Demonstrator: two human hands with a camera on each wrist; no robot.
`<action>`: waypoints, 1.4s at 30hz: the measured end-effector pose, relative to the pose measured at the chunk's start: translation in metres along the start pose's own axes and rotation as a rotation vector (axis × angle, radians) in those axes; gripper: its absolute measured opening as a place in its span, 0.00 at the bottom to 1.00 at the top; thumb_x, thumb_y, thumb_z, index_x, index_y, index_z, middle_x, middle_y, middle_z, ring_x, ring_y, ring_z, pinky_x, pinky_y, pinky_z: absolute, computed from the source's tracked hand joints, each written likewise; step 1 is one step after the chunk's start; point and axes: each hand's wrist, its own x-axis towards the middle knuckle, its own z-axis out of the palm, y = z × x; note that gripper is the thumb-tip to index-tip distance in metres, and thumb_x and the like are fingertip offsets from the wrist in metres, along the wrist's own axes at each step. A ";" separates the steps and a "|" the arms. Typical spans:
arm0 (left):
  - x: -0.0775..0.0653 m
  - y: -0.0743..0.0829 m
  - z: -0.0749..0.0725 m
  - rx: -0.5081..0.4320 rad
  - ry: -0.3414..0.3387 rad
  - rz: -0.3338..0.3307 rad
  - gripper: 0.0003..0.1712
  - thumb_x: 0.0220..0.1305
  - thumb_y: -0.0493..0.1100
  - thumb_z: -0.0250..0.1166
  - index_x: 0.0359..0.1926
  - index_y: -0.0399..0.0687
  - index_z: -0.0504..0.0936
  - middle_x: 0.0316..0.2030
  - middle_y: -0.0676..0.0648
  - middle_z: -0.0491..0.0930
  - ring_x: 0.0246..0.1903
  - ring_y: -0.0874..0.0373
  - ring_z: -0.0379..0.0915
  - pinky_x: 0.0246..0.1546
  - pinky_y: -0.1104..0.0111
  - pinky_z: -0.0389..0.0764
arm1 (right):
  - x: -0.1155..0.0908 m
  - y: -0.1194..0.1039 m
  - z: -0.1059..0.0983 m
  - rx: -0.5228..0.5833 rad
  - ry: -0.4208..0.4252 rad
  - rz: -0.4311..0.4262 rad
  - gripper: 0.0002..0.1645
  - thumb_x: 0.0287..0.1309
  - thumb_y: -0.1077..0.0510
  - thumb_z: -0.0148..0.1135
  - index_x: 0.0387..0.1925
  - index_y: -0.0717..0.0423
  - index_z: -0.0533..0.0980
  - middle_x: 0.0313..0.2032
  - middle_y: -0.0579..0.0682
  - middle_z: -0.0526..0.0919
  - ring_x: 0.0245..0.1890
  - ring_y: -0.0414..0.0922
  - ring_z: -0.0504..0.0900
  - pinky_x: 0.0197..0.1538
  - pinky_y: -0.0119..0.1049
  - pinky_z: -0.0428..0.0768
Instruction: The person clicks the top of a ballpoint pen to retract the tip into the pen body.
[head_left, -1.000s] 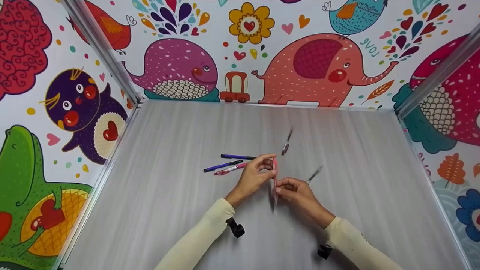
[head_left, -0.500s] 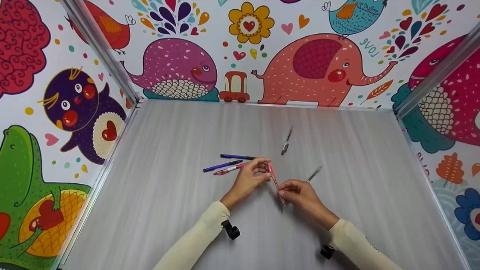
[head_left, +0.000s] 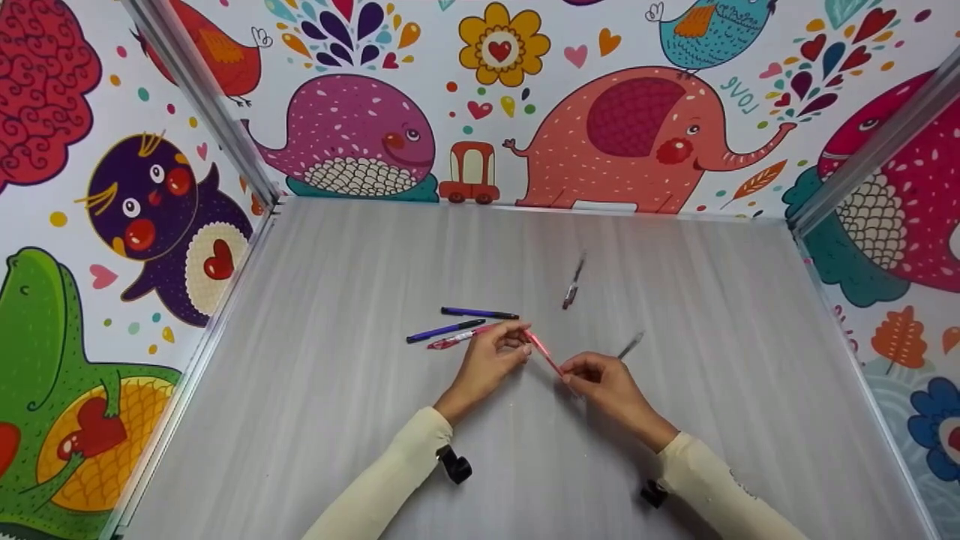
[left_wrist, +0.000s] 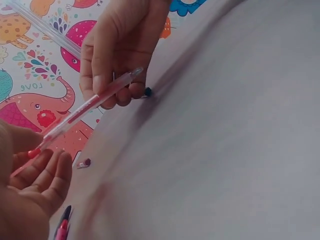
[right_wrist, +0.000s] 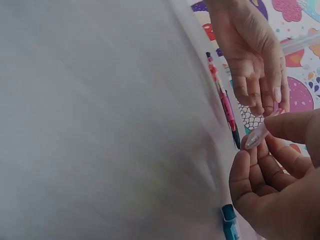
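Note:
A slim pink pen (head_left: 544,353) with a translucent barrel is held up between the two hands over the table. My left hand (head_left: 482,369) pinches its pink end between thumb and fingers. Nearer the other end, my right hand (head_left: 619,391) grips the barrel with thumb and fingertips. The left wrist view shows the pen (left_wrist: 75,116) slanting, its clear tip sticking out past the right hand's fingers. In the right wrist view that pale tip (right_wrist: 256,136) pokes out beside the thumb, while much of the barrel is hidden.
Two blue-purple pens (head_left: 444,331) and a red-pink pen (head_left: 452,341) lie left of the hands on the grey table (head_left: 337,262). Farther back is a clear pen with a dark red end (head_left: 574,283). A clear-ended pen (head_left: 631,345) lies partly behind the right hand.
The pink pen has swung from nearly upright in the head view to a slant. My left hand has shifted left, my right slightly right; both still hold the pen.

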 end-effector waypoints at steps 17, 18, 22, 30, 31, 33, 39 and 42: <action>-0.022 -0.005 -0.015 0.283 0.029 0.043 0.19 0.73 0.29 0.69 0.62 0.25 0.84 0.53 0.35 0.86 0.49 0.45 0.83 0.51 0.64 0.84 | 0.010 0.003 0.005 -0.279 0.022 -0.153 0.07 0.68 0.69 0.74 0.44 0.57 0.88 0.39 0.51 0.90 0.37 0.39 0.83 0.40 0.30 0.83; -0.023 -0.005 -0.016 0.292 0.030 0.055 0.19 0.74 0.29 0.68 0.62 0.25 0.84 0.53 0.36 0.86 0.49 0.46 0.83 0.51 0.64 0.84 | 0.010 0.003 0.005 -0.290 0.023 -0.157 0.07 0.68 0.69 0.75 0.44 0.57 0.88 0.39 0.50 0.90 0.36 0.39 0.83 0.40 0.31 0.83; -0.023 -0.017 -0.020 0.322 0.042 0.141 0.18 0.75 0.31 0.67 0.61 0.25 0.85 0.53 0.39 0.87 0.47 0.50 0.83 0.49 0.64 0.84 | 0.014 0.005 0.004 -0.329 0.018 -0.186 0.08 0.67 0.69 0.75 0.44 0.56 0.88 0.39 0.48 0.90 0.37 0.39 0.83 0.42 0.32 0.84; -0.027 -0.042 -0.022 0.461 0.031 0.182 0.18 0.77 0.35 0.66 0.61 0.28 0.86 0.52 0.43 0.87 0.49 0.53 0.81 0.50 0.61 0.83 | 0.021 0.010 0.004 -0.435 0.007 -0.249 0.09 0.68 0.69 0.74 0.46 0.55 0.88 0.41 0.48 0.89 0.42 0.42 0.82 0.47 0.36 0.83; -0.027 -0.045 -0.022 0.495 0.027 0.182 0.18 0.77 0.36 0.66 0.61 0.28 0.86 0.52 0.43 0.87 0.50 0.52 0.81 0.51 0.60 0.83 | 0.022 0.010 0.004 -0.446 0.009 -0.254 0.09 0.68 0.68 0.75 0.46 0.55 0.88 0.42 0.48 0.88 0.43 0.42 0.82 0.47 0.36 0.83; -0.029 -0.041 -0.021 0.545 0.013 0.166 0.18 0.78 0.37 0.66 0.61 0.28 0.87 0.53 0.43 0.86 0.52 0.49 0.81 0.54 0.57 0.83 | 0.023 0.011 0.003 -0.466 0.013 -0.260 0.09 0.68 0.68 0.75 0.47 0.55 0.88 0.42 0.47 0.88 0.44 0.42 0.81 0.47 0.37 0.82; -0.035 -0.013 -0.017 0.637 -0.039 0.121 0.18 0.78 0.37 0.66 0.60 0.26 0.86 0.54 0.39 0.85 0.56 0.45 0.78 0.60 0.54 0.82 | 0.026 0.013 0.002 -0.496 0.024 -0.272 0.08 0.68 0.69 0.74 0.44 0.56 0.88 0.40 0.47 0.86 0.44 0.43 0.77 0.45 0.35 0.79; -0.035 -0.001 -0.013 0.684 -0.065 0.081 0.15 0.77 0.34 0.67 0.57 0.27 0.87 0.53 0.39 0.85 0.55 0.46 0.77 0.59 0.54 0.82 | 0.028 0.016 0.002 -0.520 0.033 -0.292 0.08 0.67 0.70 0.75 0.43 0.56 0.88 0.40 0.47 0.87 0.45 0.43 0.77 0.45 0.36 0.79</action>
